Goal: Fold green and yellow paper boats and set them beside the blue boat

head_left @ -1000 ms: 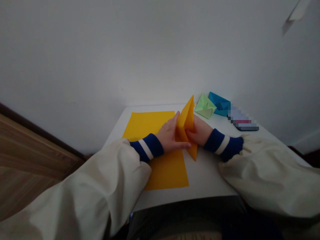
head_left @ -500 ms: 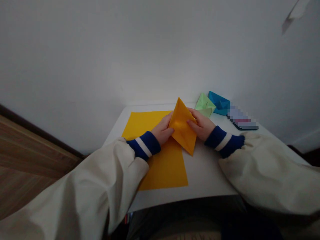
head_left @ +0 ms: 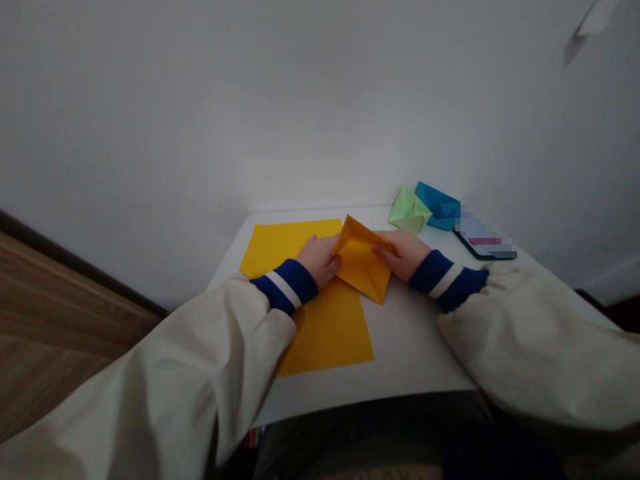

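Between my hands is a folded orange-yellow paper, tilted, with a pointed top and a crease running towards its lower corner. My left hand grips its left edge, thumb in front. At the right edge, my right hand pinches it with the thumb on the near face and the other fingers hidden behind. Under my left hand and forearm a flat yellow sheet lies on the white table.
Towards the back right stand a light green folded paper and a blue folded paper. Beside them lies a phone-like device, its screen blurred out. A white wall rises behind the table, and a wooden panel is at the left.
The folded paper has come down and its top has tipped, so its near face looks shorter and more opened out. Both hands keep their hold; the yellow sheet has shifted slightly.
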{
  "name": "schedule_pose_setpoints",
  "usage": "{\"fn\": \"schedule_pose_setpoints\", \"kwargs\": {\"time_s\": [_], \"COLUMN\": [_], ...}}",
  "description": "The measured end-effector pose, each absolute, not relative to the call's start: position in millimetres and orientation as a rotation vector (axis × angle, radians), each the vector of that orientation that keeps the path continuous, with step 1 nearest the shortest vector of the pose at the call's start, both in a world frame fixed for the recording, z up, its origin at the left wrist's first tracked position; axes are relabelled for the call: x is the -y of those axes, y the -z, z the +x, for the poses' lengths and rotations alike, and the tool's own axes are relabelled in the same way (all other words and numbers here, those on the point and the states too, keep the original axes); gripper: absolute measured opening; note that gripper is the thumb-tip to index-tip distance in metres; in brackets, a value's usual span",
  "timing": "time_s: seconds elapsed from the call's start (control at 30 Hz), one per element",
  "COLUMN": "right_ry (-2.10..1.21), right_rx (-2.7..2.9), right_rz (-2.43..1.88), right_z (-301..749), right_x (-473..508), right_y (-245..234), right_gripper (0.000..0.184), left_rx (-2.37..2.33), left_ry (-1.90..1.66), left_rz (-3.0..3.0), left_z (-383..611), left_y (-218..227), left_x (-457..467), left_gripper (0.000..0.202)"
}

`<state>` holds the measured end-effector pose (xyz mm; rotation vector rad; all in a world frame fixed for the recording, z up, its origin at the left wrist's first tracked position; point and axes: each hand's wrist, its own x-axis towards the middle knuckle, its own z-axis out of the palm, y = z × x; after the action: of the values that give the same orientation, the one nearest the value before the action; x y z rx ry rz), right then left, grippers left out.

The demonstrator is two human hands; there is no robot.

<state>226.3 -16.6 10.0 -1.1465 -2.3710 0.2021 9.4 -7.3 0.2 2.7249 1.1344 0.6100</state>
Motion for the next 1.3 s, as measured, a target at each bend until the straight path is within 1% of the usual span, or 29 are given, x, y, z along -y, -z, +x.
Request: {"fn": "schedule_pose_setpoints", "kwargs": {"time_s": [0.1,0.17,0.23,0.33,0.47,0.53,0.67,0.77,0.9,1.0,1.17,1.3], "right_ry": [-0.028,0.062,0.150,0.228,0.223,0.208,0.156,0.131,0.109,0.105,0.106,0.156], "right_rx": [2.240,2.258,2.293,2.319,2.422,2.496,2.635,2.666,2.605,2.474,2.445,2.552], "right_rz": [-1.071,-1.066,-1.109,-1.212,-1.306,-1.321,-1.286,-1.244,-1.255,-1.308,-1.319,-1.267], "right_z": [224.8,223.8,223.4,224.5,228.2,230.2,233.2,234.0,233.9,234.4,236.2,238.4], "right_x": [22.8,27.8,31.3,31.9,27.3,24.6,19.5,17.4,17.4,16.7,12.2,6.9], "right_y": [-15.6,-20.6,-24.6,-26.9,-24.8,-22.8,-18.9,-18.2,-18.2,-15.7,-9.8,-7.8], "right_gripper": [0.038,0.031,0.021,0.012,0.005,0.007,0.011,0.014,0.014,0.014,0.014,0.014], "left_rx": [-1.077,-1.053,-1.105,-1.279,-1.457,-1.404,-1.233,-1.298,-1.454,-1.504,-1.665,-1.711], "left_ry": [-0.667,-0.690,-0.704,-0.749,-0.722,-0.698,-0.549,-0.450,-0.480,-0.521,-0.458,-0.365], "left_rz": [2.722,2.728,2.727,2.697,2.672,2.724,2.870,2.879,2.850,2.809,2.672,2.699], "left_z": [11.1,11.2,10.1,7.4,5.3,5.6,7.1,7.9,8.4,9.0,10.0,10.6], "left_y": [-1.5,-1.9,-2.4,-3.9,-6.1,-6.4,-4.1,-0.5,1.1,-2.0,-7.4,-10.7], "left_x": [8.0,7.4,6.8,6.9,9.5,11.3,15.4,17.4,18.2,17.5,15.2,16.8], "left_gripper": [0.051,0.052,0.047,0.040,0.041,0.044,0.056,0.065,0.073,0.069,0.049,0.047]}}
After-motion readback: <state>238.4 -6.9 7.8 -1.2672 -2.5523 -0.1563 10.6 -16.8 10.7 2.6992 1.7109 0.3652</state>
